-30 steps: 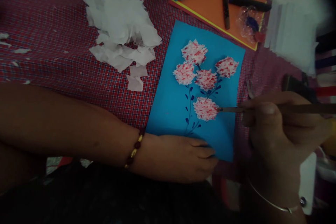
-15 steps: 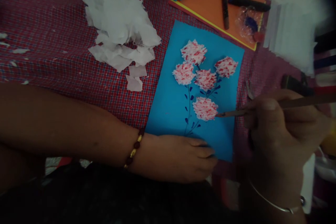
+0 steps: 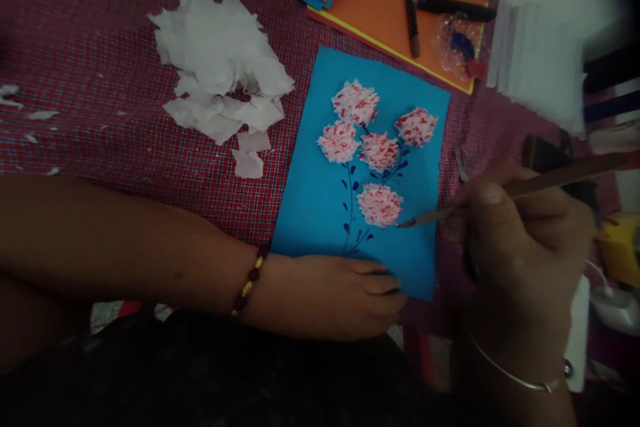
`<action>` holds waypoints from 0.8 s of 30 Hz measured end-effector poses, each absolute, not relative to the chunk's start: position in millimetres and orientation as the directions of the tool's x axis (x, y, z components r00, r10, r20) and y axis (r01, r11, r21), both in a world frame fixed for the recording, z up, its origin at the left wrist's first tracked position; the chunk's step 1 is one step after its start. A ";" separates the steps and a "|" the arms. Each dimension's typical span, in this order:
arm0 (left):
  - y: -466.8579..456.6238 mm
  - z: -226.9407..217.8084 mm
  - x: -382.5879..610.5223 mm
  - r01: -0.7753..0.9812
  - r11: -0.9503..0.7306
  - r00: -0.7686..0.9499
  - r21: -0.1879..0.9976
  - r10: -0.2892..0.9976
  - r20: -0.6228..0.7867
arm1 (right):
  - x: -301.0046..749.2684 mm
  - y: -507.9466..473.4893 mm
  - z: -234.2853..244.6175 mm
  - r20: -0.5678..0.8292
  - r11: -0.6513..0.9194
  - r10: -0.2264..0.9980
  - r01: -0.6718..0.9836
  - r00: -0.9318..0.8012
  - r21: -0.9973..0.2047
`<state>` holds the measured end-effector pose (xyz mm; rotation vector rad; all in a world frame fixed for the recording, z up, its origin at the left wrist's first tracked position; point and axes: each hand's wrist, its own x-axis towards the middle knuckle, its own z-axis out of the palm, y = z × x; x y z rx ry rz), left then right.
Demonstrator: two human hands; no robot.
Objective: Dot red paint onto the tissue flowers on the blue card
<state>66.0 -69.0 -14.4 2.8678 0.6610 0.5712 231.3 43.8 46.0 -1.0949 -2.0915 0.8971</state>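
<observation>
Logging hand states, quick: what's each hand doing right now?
Left hand: over the near edge of the blue rectangular paper; grip cannot be told.
Right hand: closed on a slim brown paintbrush.

Card top (image 3: 393, 88) bare, left hand (image 3: 335, 295) blocking (lower edge)

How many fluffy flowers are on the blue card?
5: one at the top, one just below-left, one in the middle, one at right, and the lowest, near the brush. The left hand covers some card, so I can't see underneath.
</observation>
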 end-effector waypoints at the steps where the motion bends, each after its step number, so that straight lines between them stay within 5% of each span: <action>1: -68.6 -13.7 65.9 0.390 -0.895 0.835 0.216 0.443 0.328 | 232.1 44.9 46.0 0.149 0.401 0.853 0.444 -0.501 -0.801; 7: -65.6 -5.5 63.6 0.391 -0.903 0.855 0.180 0.428 0.291 | 233.0 50.2 46.0 0.030 0.282 0.825 0.364 -0.565 -0.888; 14: -70.3 -1.7 64.7 0.409 -0.901 0.885 0.143 0.430 0.176 | 240.1 68.9 35.6 0.098 0.176 0.884 0.130 -0.457 -0.976; 19: -71.2 -3.0 63.1 0.391 -0.912 0.909 0.124 0.404 0.104 | 239.8 77.8 24.8 0.199 0.300 0.903 0.225 -0.381 -0.927; 24: -68.0 -2.6 62.1 0.379 -0.915 0.912 0.140 0.395 0.112 | 233.8 74.2 27.9 0.282 0.466 0.828 0.314 -0.485 -0.827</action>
